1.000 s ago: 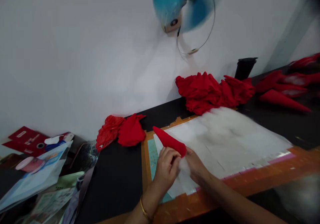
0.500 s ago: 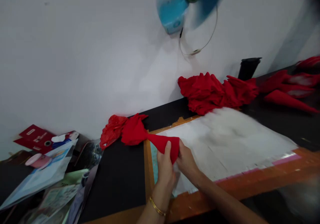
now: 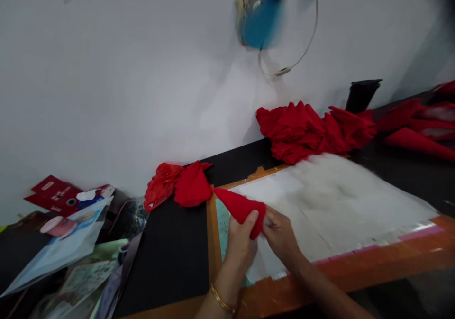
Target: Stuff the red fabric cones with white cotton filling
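A red fabric cone (image 3: 241, 207) is in my left hand (image 3: 241, 243), whose fingers wrap round its wide end with the thumb on top. Its narrow tip points up and to the left, toward a small heap of red cloth (image 3: 193, 186). My right hand (image 3: 280, 233) is closed at the cone's wide mouth, fingertips partly hidden by the rim. A small pale bit shows by those fingers; I cannot make out what it is. To the right, a spread of white fluffy stuffing (image 3: 330, 181) lies on a white sheet (image 3: 270, 191).
A large pile of red fabric pieces (image 3: 309, 132) stands behind the stuffing, near a black bin (image 3: 362, 96). More red cones (image 3: 419, 141) lie at far right. At left are a red plastic bag (image 3: 159, 184), a red box (image 3: 55, 195) and plastic packets (image 3: 81, 233). A wall fan (image 3: 261, 22) spins above.
Both hands and the cone have shifted slightly right and down in view. The cone has turned so its side slopes more steeply. The whole view has moved a little.
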Tool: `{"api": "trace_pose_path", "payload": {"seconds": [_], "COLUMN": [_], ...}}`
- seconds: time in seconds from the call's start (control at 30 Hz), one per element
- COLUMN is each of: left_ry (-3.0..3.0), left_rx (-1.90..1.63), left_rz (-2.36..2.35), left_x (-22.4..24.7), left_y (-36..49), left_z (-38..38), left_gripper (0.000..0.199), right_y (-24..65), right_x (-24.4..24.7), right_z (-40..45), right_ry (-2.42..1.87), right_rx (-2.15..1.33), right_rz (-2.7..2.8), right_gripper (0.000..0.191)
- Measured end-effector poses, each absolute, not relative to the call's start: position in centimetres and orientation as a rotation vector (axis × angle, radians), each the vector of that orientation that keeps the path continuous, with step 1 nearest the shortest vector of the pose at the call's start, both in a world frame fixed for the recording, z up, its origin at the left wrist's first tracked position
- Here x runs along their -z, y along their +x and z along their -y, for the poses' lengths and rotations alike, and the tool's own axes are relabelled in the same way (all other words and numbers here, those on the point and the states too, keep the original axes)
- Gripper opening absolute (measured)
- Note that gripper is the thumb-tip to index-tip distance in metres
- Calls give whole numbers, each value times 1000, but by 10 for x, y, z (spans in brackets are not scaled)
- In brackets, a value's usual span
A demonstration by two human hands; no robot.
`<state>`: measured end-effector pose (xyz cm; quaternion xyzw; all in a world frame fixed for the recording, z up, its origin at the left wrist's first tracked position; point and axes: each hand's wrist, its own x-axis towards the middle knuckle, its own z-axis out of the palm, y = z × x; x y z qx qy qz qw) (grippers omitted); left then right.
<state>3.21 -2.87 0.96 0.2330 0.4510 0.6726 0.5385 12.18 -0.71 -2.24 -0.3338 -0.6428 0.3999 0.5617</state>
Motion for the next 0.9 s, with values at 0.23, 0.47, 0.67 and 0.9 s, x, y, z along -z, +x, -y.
{"api": "trace_pose_path", "payload": {"seconds": [0.23,0.47,0.67,0.9], "left_ry": [568,650,529,36], "left_rx": [-1575,-1532,-1714,-1596], "left_rz": [-1061,-1097,-1098,-1111], "left_x": [3,2,-21,-20], "left_y": [38,29,17,14], "left_z": [35,41,32,18], "left_gripper": [66,54,51,20], "right_y": [106,113,106,102], "right_x": [20,15,15,30], "right_z": [23,19,15,22], "right_ry": [-744,-681,-933,-924], "right_rx": [-1321,-1493,-1074,-515], "right_rz": [1167,1065,1362,1779], "right_gripper": [24,26,40,32]}}
